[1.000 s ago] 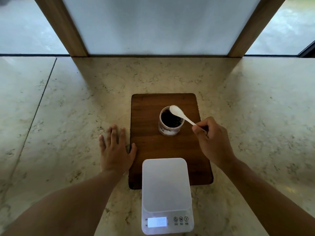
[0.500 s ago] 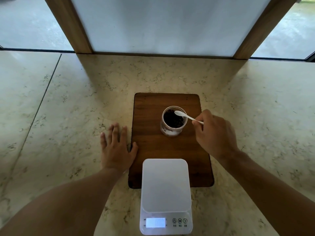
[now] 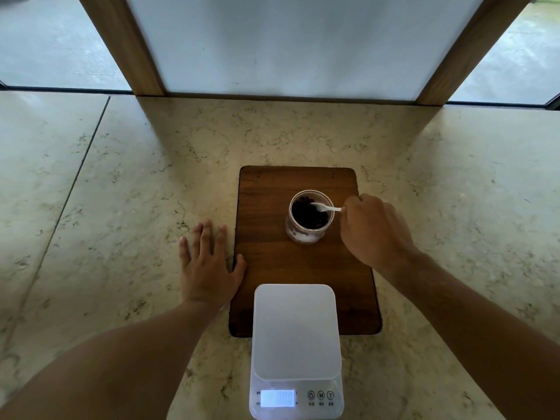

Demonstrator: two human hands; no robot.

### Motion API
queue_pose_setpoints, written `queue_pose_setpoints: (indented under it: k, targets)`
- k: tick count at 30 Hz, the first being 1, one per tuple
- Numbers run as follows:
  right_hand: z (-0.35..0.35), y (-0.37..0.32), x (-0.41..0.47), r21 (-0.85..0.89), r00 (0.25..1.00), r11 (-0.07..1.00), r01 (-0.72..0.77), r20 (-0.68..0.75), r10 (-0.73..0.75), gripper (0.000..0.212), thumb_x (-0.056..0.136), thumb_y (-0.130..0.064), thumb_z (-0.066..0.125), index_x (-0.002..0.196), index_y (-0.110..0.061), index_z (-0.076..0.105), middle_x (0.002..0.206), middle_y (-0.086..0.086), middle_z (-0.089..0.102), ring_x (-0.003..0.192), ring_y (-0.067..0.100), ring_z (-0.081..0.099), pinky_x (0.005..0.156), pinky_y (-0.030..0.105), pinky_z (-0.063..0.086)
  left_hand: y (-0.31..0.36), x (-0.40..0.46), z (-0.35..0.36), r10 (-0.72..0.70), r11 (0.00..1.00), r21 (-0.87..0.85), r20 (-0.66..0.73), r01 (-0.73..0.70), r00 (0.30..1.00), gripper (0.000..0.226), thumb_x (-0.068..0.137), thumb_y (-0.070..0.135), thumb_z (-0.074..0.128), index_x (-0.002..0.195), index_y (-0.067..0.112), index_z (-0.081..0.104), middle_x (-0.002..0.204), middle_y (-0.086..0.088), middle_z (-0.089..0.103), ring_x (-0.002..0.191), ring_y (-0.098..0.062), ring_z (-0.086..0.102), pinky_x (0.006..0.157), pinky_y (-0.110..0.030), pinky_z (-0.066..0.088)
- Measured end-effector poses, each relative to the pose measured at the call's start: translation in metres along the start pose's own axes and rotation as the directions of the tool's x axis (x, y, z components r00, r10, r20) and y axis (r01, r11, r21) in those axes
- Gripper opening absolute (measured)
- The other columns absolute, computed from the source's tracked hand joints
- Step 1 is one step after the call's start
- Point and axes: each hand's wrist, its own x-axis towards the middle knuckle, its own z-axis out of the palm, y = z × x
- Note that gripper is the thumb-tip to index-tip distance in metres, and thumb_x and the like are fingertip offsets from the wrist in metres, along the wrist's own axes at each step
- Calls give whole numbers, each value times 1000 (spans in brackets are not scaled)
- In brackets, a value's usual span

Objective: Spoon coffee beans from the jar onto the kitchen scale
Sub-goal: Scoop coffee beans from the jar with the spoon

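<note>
A clear glass jar (image 3: 304, 236) of dark coffee beans (image 3: 307, 216) stands on a wooden board (image 3: 272, 262). My right hand (image 3: 372, 231) is just right of the jar and pinches the handle of a small white spoon (image 3: 325, 208); the spoon's bowl dips into the beans inside the jar's mouth. A white kitchen scale (image 3: 295, 331) sits at the board's near edge, its platform bare and its display lit. My left hand (image 3: 207, 268) lies flat on the counter with fingers spread, its thumb touching the board's left edge.
The marble counter (image 3: 121, 207) spreads wide on both sides. A frosted panel with wooden frame posts (image 3: 130, 50) rises along the counter's far edge behind the board.
The spoon came down from above the jar's rim into the beans, and my right hand moved a little closer to the jar. My left hand stayed put.
</note>
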Motion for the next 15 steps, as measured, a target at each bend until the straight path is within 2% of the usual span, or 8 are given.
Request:
queue_pose_setpoints:
  k: [3, 6, 10, 15]
  targets:
    - [0, 0, 5, 36, 998, 999, -21, 64, 18, 21, 94, -19, 50, 77, -13, 60, 69, 5, 60, 57, 20, 55, 50, 29, 38, 1, 0, -2, 0, 1000, -9, 1, 0, 1000, 79, 89, 60, 27, 155, 16, 26, 165, -17, 17, 154, -33, 6, 123, -57, 6]
    - [2, -1, 9, 75, 990, 995, -65, 128, 55, 28, 96, -18, 47, 71, -13, 59, 65, 7, 59, 57, 21, 57, 44, 27, 36, 1, -1, -3, 1, 1000, -14, -5, -1, 1000, 79, 89, 59, 29, 154, 15, 28, 165, -17, 19, 154, -34, 7, 123, -56, 7]
    - [10, -2, 13, 166, 974, 975, -149, 197, 116, 38, 98, -24, 45, 61, -18, 47, 60, 3, 50, 52, 16, 49, 43, 25, 30, 1, -1, -3, 1, 1000, -16, -7, -1, 1000, 78, 89, 58, 30, 153, 14, 28, 164, -17, 19, 154, -34, 7, 123, -57, 7]
    - [13, -1, 16, 259, 960, 940, -222, 228, 164, 41, 99, -23, 43, 65, -8, 61, 57, 5, 55, 50, 18, 51, 44, 25, 33, 1, -1, -4, 4, 1000, -16, 0, -4, 1000, 78, 90, 59, 28, 154, 15, 26, 165, -17, 17, 154, -33, 5, 123, -56, 6]
